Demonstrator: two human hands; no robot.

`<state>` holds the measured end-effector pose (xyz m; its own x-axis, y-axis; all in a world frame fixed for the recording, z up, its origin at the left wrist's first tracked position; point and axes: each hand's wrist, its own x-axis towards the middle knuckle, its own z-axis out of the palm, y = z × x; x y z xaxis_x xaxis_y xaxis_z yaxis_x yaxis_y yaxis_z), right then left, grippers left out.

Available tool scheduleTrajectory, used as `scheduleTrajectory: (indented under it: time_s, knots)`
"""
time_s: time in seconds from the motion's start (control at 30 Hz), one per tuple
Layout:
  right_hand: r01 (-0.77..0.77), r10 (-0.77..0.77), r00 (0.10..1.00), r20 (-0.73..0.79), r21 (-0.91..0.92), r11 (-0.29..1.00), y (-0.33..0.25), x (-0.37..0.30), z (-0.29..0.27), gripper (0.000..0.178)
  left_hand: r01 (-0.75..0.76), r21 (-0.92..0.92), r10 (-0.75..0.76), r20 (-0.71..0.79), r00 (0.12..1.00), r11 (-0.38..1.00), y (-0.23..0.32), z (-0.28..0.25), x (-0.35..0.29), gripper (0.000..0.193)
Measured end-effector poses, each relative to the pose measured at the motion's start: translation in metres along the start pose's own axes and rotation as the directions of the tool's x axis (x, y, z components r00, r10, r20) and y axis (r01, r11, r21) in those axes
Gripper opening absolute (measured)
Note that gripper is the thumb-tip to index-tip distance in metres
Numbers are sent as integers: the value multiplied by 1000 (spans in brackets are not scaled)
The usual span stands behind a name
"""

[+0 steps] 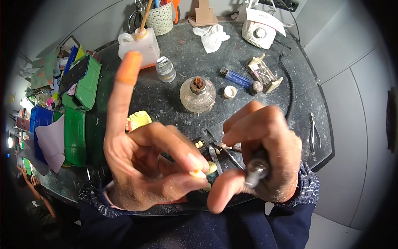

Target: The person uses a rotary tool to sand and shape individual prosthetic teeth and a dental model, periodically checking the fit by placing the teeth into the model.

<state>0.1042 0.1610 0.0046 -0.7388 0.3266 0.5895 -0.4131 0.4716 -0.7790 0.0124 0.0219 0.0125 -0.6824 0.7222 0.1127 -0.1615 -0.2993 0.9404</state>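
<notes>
My left hand is raised over the near part of the bench, its thumb and a fingertip pinching a small yellowish artificial tooth. Its index finger points up and wears an orange finger cover. Close by on the right, my right hand curls around a dark rotary handpiece with a metallic tip, the thumb stretched toward the left hand. Beyond the left hand lies a yellow dental model, partly hidden. Between and behind the hands are loose artificial teeth and thin metal hand tools, partly covered by my fingers.
A glass spirit lamp stands mid-bench, near a white cap, blue torch and metal articulator. Pliers lie right. Behind are a jug, glass jar and white control box. Green bins line the left.
</notes>
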Motion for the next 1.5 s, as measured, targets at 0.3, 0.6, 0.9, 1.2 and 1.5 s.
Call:
scheduleTrajectory:
  time_s: [0.3,0.6,0.9,1.2,1.5]
  knots:
    - [-7,178,914,364,-425,905,-11,-3,-12,53,-244,14,244,-16,970,970,-17,-2,-10,124]
    - [7,167,913,371,-424,906,-13,-3,-14,49,-219,67,225,-101,969,973,-15,3,-13,125]
    - [-17,207,899,387,-440,898,-9,-6,-16,47,-237,199,265,-129,955,951,-23,4,-11,129]
    - [-28,216,890,402,-425,905,-7,-4,-11,47,-300,171,328,-170,929,938,-26,3,-14,128]
    - [-23,208,892,400,-420,907,-11,-4,-15,47,-278,161,298,-114,948,947,-24,2,-12,124]
